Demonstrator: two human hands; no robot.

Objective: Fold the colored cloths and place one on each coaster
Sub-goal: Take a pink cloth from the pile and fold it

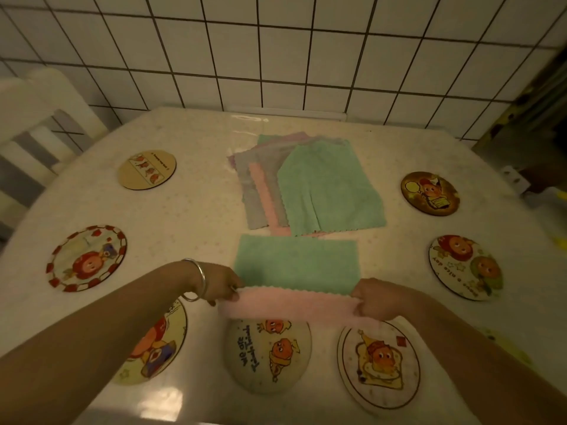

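A pink cloth (291, 306) is stretched between my hands just above the table, over the top edge of the middle front coaster (270, 357). My left hand (222, 283) pinches its left end and my right hand (372, 299) grips its right end. Right behind it a green cloth (296, 262) lies folded flat in a rectangle. Further back sits a fanned stack of cloths (322, 188), green on top with pink, grey and purple beneath. Several round picture coasters ring the table, among them front left (153, 342), front right (379, 361), left (87, 257) and right (464, 266).
Two more coasters lie at the far left (147, 169) and far right (429, 193). The table (190, 216) has a pale glossy cover. A white chair (40, 118) stands at the left. A tiled wall (276, 56) rises behind the table.
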